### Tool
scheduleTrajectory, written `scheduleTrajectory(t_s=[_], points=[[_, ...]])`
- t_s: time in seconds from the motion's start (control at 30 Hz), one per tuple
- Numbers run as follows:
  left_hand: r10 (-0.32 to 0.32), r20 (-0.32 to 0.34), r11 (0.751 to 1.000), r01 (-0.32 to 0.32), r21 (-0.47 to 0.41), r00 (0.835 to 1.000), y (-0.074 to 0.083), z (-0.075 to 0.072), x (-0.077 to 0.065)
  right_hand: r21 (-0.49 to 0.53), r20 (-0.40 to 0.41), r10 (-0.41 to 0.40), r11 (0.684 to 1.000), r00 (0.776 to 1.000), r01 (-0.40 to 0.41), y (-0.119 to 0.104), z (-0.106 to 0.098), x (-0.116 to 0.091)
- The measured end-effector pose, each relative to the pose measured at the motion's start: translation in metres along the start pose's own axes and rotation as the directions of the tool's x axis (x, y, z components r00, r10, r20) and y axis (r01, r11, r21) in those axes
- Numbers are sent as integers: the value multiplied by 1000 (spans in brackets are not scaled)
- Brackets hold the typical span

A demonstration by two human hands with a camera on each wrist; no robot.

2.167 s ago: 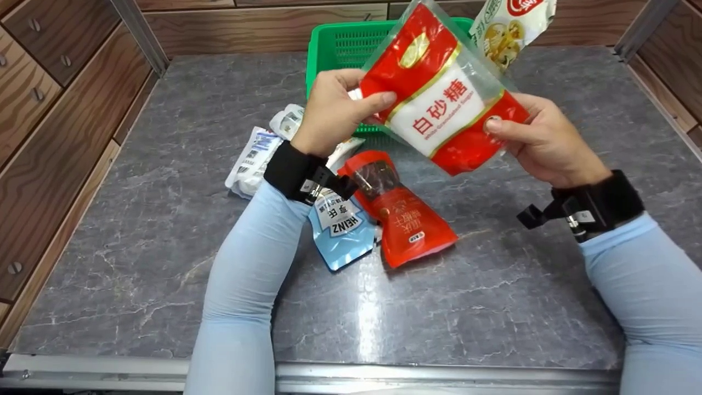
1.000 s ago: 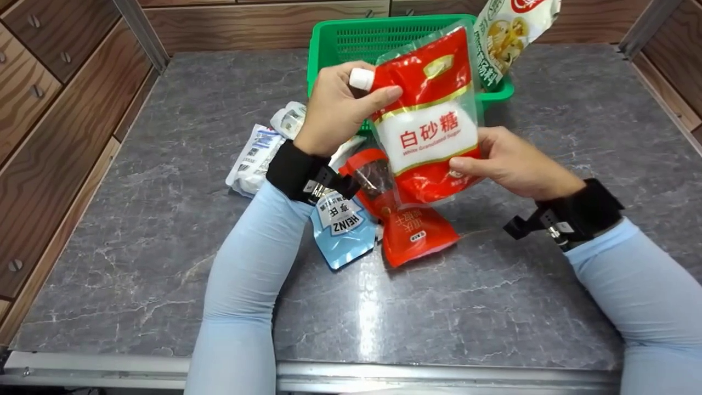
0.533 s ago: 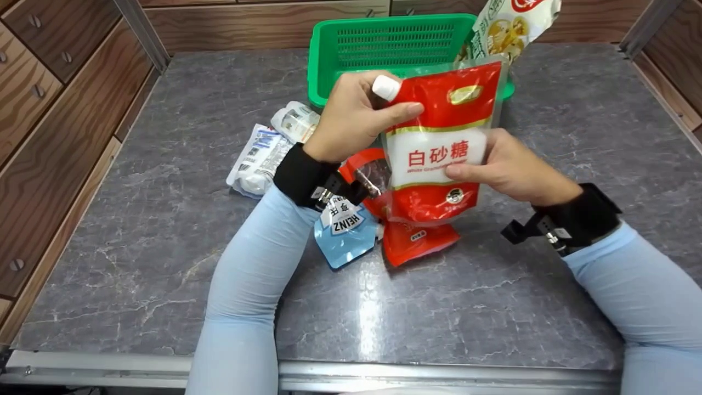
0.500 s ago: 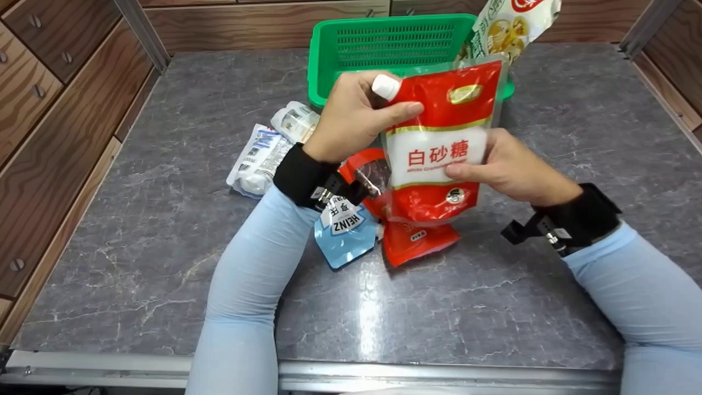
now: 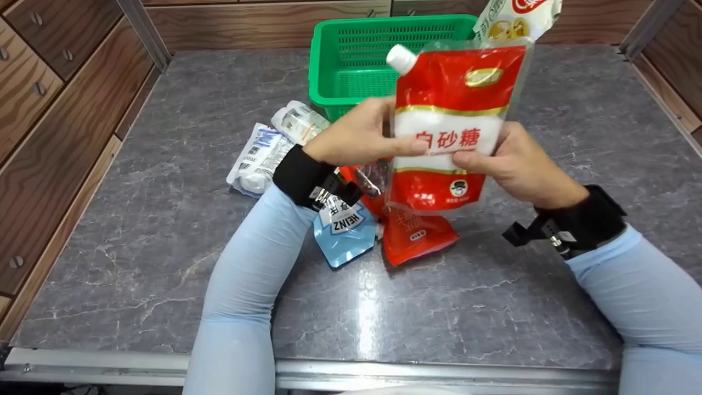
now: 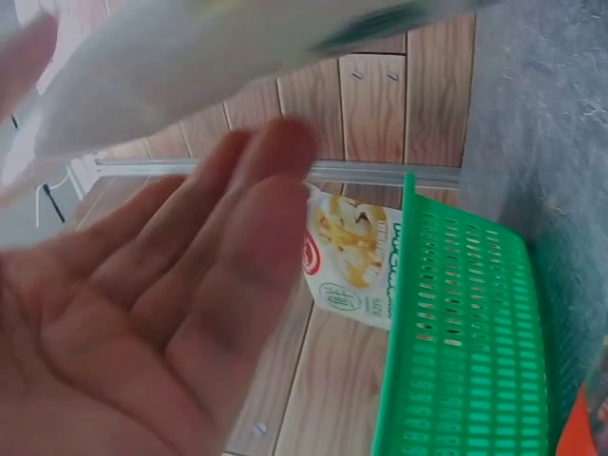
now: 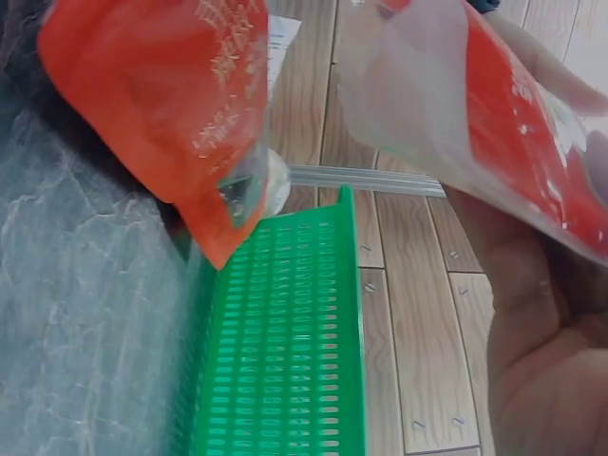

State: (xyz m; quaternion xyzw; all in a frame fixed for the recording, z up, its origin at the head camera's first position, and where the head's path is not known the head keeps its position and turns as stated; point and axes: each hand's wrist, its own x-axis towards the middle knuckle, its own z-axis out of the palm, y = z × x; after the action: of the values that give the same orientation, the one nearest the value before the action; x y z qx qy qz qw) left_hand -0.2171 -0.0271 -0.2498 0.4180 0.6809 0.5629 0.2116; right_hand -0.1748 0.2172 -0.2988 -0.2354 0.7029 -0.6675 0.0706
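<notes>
A red and white pouch of granulated sugar (image 5: 449, 126) with a white screw cap (image 5: 401, 59) is held upright above the table. My right hand (image 5: 529, 164) grips its right edge, thumb on the front; in the right wrist view the pouch (image 7: 513, 114) lies between thumb and fingers. My left hand (image 5: 364, 131) is around the left edge, its thumb lying over the printed front. In the left wrist view the left fingers (image 6: 237, 256) are stretched out, with a gap between them and the pouch's pale back (image 6: 171, 76).
A green basket (image 5: 315, 66) stands at the back, a noodle-pictured packet (image 5: 513, 24) leaning out of its right side. Below the hands lie a red pouch (image 5: 417, 238), a blue Heinz pouch (image 5: 345, 236) and white packets (image 5: 258, 159). Wooden drawer fronts (image 5: 263, 27) border the table.
The sugar pouch has turned from a slant to nearly upright and lately rose slightly rightward. My left hand slid from the capped corner down its left edge, uncovering the cap.
</notes>
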Motion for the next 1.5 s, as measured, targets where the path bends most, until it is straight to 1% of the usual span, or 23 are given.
scheduleTrajectory(t_s=[0.07,0.1,0.17,0.23,0.37,0.47,0.57,0.67,0.73,0.87,0.93,1.03,1.17,1.3,1.5], points=[[4,52,1000,-4,-2,999,-2,1,0,2,-49,-31,1000,998,31,-3,0,0],[11,65,1000,-11,6,998,-2,1,1,2,-71,-45,999,996,45,-4,1,0],[23,70,999,-25,22,997,-2,3,1,23,-97,-67,997,993,69,-6,1,0],[25,56,998,-28,53,998,0,3,0,48,-112,-73,996,991,79,-6,2,1],[16,40,989,-22,148,999,5,5,-3,61,-114,-54,996,992,62,-4,4,1],[14,50,975,-25,223,999,9,6,-5,60,-101,-30,998,994,36,-4,5,1],[-12,62,958,-7,285,998,12,6,-7,75,-82,-23,997,996,29,-6,4,0],[-50,77,944,22,330,996,14,6,-8,117,-72,-51,991,996,59,-9,2,-1],[-69,89,936,33,352,994,15,7,-8,154,-77,-83,984,994,95,-12,-1,-2],[-72,112,918,22,396,991,15,10,-7,193,-124,-131,969,984,154,-18,-8,-4],[-70,116,910,16,415,991,14,11,-6,182,-135,-135,970,982,158,-22,-10,-5],[-74,118,906,17,424,990,14,12,-6,154,-135,-120,978,984,140,-26,-10,-6],[-84,128,904,22,427,988,13,14,-5,111,-131,-95,988,987,109,-32,-6,-7],[-102,148,904,30,426,984,14,15,-6,104,-126,-78,990,989,92,-34,-2,-7],[-105,160,894,23,447,981,15,16,-5,124,-127,-78,988,989,94,-35,0,-8]])
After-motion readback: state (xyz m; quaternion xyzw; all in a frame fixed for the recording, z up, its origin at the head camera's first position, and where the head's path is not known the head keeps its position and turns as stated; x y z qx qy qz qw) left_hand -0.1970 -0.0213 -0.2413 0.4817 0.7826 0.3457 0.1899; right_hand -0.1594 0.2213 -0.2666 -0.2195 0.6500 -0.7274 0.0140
